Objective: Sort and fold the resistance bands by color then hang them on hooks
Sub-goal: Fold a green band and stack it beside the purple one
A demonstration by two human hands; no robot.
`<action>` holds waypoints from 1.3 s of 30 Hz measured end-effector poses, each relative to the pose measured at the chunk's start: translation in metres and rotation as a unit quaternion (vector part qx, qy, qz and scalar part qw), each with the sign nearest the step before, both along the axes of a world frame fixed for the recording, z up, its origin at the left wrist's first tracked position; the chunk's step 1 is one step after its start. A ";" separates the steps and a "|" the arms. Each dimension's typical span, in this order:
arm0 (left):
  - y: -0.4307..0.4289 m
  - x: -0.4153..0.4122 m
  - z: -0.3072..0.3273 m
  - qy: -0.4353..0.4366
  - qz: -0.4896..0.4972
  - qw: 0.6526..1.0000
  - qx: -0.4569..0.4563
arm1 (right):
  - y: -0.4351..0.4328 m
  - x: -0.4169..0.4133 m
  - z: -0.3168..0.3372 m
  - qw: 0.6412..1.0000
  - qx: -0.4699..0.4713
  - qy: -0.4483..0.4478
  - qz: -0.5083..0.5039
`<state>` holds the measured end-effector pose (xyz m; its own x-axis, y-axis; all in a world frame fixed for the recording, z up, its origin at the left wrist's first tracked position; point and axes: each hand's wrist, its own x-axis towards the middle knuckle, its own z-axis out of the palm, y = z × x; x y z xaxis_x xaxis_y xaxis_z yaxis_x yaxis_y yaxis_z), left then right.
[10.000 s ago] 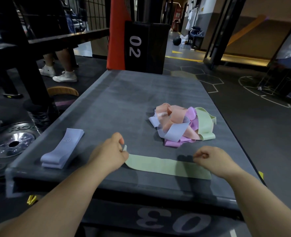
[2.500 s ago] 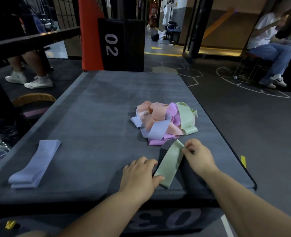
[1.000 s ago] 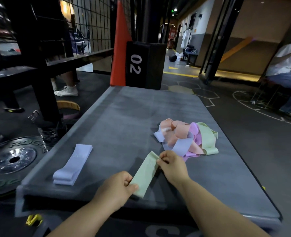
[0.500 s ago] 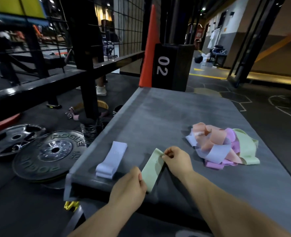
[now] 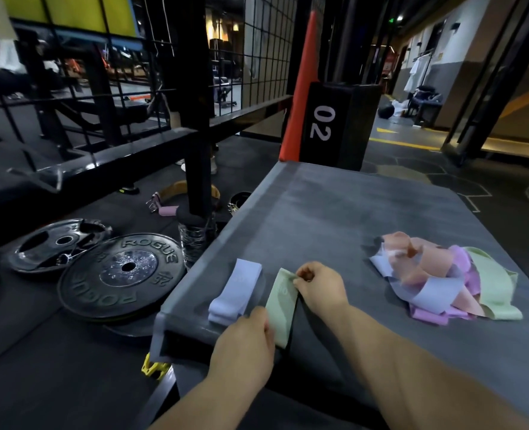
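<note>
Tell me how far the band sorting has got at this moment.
Done: one folded lavender band lies near the left edge of the platform. In hand: a folded green band beside it, with the left hand gripping its near end and the right hand pinching its far end. Left: the tangled pile of peach, purple, lavender and green bands. No hooks are in view.

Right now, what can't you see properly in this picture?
Head view:
Print on the green band: too small and blurred to read.
Its near end: covered by the left hand.
Its far corner: covered by the right hand.
Pile of bands: tangled over each other, so they can't be counted.
Folded blue band: layers stacked, lower ones hidden.
</note>
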<state>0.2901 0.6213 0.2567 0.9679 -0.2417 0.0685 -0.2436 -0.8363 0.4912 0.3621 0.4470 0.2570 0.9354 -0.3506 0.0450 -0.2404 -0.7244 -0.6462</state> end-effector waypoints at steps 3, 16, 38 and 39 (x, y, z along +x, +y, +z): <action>0.005 0.002 -0.002 -0.004 0.004 1.000 -0.013 | 0.004 0.006 0.000 1.000 -0.018 0.015 -0.002; 0.009 -0.002 0.000 0.038 -0.017 0.999 -0.006 | 0.015 0.024 0.002 0.999 -0.031 0.037 0.006; 0.000 -0.010 0.006 0.089 -0.026 0.992 0.089 | 0.014 0.017 -0.004 0.998 -0.055 0.020 0.012; -0.001 -0.010 0.007 0.096 -0.024 0.991 0.094 | 0.014 0.017 -0.005 0.998 -0.057 0.018 0.013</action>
<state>0.2799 0.6208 0.2639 0.9460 -0.2787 -0.1657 -0.2026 -0.9070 0.3692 0.3786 0.4606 0.2523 0.9458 -0.3210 0.0497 -0.2422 -0.7990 -0.5504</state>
